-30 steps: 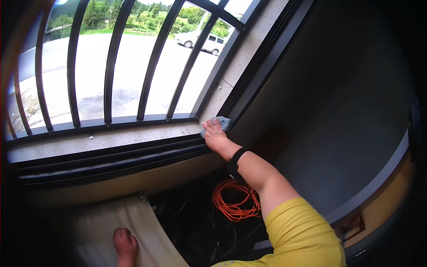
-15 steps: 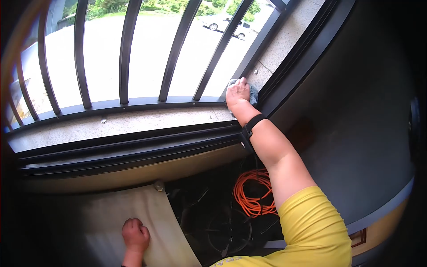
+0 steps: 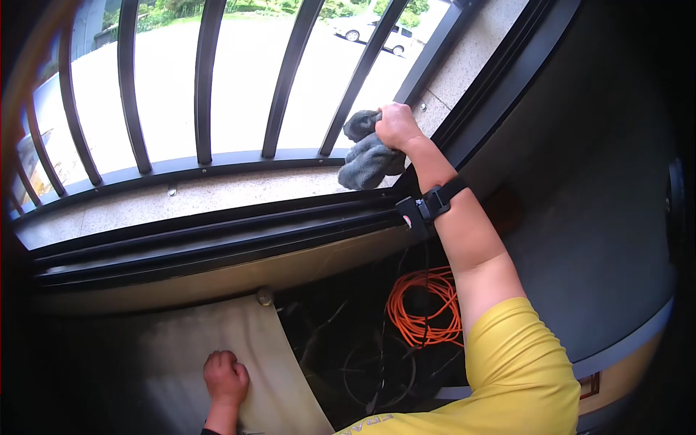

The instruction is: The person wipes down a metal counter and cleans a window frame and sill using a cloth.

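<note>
A bunched grey cloth (image 3: 368, 161) is gripped in my right hand (image 3: 399, 127), hanging down to the left of my fist. The hand is at the corner of the window, over the speckled stone sill (image 3: 246, 178) and close to the black railing bars (image 3: 285, 90). Part of the cloth overlaps the railing's lower rail. Low in the view, my left hand (image 3: 225, 377) is closed in a fist and rests on a pale smooth panel (image 3: 283, 395). Its fingers are curled under, so anything inside them is hidden.
Black window track (image 3: 217, 232) runs along the sill's inner edge. A coiled orange cable (image 3: 413, 330) lies on the dark surface below. To the right stands a dark panel (image 3: 580, 217). Beyond the bars, a white car (image 3: 377, 35) is parked outside.
My right hand has lifted from the sill corner and turned, and the cloth now hangs out to the left instead of being pressed flat. My left hand stays on the panel.
</note>
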Motion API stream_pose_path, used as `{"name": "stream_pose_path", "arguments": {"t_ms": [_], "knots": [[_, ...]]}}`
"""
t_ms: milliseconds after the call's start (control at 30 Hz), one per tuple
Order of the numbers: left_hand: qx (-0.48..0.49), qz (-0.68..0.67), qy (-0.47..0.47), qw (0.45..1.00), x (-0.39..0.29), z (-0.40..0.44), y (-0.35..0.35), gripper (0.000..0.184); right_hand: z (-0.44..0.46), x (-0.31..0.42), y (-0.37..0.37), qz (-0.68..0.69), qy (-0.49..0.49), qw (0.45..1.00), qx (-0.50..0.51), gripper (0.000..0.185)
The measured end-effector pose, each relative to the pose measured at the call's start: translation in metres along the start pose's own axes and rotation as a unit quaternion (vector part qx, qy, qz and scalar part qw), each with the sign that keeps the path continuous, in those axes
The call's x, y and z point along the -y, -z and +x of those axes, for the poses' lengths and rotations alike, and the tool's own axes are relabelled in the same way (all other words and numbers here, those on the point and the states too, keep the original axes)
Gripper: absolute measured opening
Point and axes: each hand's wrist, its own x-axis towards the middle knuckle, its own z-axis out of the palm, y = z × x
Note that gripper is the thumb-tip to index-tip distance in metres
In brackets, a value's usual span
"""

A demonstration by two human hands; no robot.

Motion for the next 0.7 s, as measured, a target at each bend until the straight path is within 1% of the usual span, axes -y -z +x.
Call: {"name": "stream_pose_path", "arguments": {"t_ms": [33,67,100,167,200,233,267,300,367,433,500,533,567,600,633,667,700], "knots": [[-0.002,0.001,0.002,1.000,-0.001,0.000,-0.001,0.010,-0.005,-0.001,0.018,0.000,0.004,0.998,-0.055,0.018],[-0.002,0.000,0.004,1.000,-0.001,0.000,-0.001,0.010,-0.012,0.000,0.034,-0.033,0.009,0.997,-0.071,0.019],[-0.004,0.005,0.004,1.000,-0.002,0.000,-0.001,0.010,-0.014,-0.003,0.032,-0.034,0.012,0.997,-0.071,0.019],[-0.005,0.012,0.006,1.000,-0.002,0.000,0.000,0.010,-0.015,-0.011,0.013,-0.183,0.059,0.967,-0.168,0.025],[-0.008,0.009,0.005,1.000,-0.001,0.000,-0.001,0.009,-0.016,-0.012,-0.001,-0.241,0.068,0.964,-0.091,0.028],[-0.010,0.005,0.004,1.000,-0.001,0.000,-0.001,0.009,-0.020,-0.008,-0.016,-0.254,0.025,0.967,0.000,0.032],[-0.010,0.007,0.004,1.000,-0.001,0.000,-0.001,0.009,-0.022,-0.004,-0.029,-0.311,0.010,0.945,0.103,0.036],[-0.009,0.002,0.007,1.000,0.000,0.001,-0.001,0.009,-0.027,0.005,-0.036,-0.363,-0.006,0.909,0.206,0.040],[-0.005,-0.002,0.011,1.000,0.000,0.001,0.001,0.009,-0.031,0.005,-0.062,-0.369,-0.015,0.908,0.200,0.043],[-0.009,-0.008,0.001,1.000,-0.004,0.002,0.003,0.008,-0.039,0.008,-0.072,-0.378,-0.024,0.904,0.195,0.045],[-0.016,-0.010,0.005,1.000,-0.004,0.003,0.001,0.009,-0.034,0.021,-0.072,-0.292,-0.058,0.903,0.309,0.043],[-0.016,-0.012,0.008,1.000,-0.003,0.001,0.002,0.009,-0.034,0.025,-0.071,-0.248,-0.083,0.920,0.292,0.043],[-0.014,-0.012,0.009,1.000,0.000,-0.001,0.003,0.009,-0.034,0.025,-0.066,-0.260,-0.067,0.915,0.302,0.039],[-0.018,-0.002,0.006,1.000,0.000,0.000,0.002,0.009,-0.022,0.012,-0.081,-0.184,-0.060,0.931,0.310,0.037],[-0.021,0.006,0.004,1.000,-0.003,0.000,0.000,0.009,-0.017,0.005,-0.079,-0.107,-0.054,0.941,0.317,0.034],[-0.022,0.003,0.004,1.000,-0.003,0.000,0.000,0.009,-0.019,-0.010,-0.073,0.045,-0.075,0.956,0.278,0.027],[-0.018,0.000,0.003,1.000,-0.003,0.001,0.001,0.010,-0.015,-0.023,-0.076,0.146,-0.103,0.939,0.293,0.031]]}}
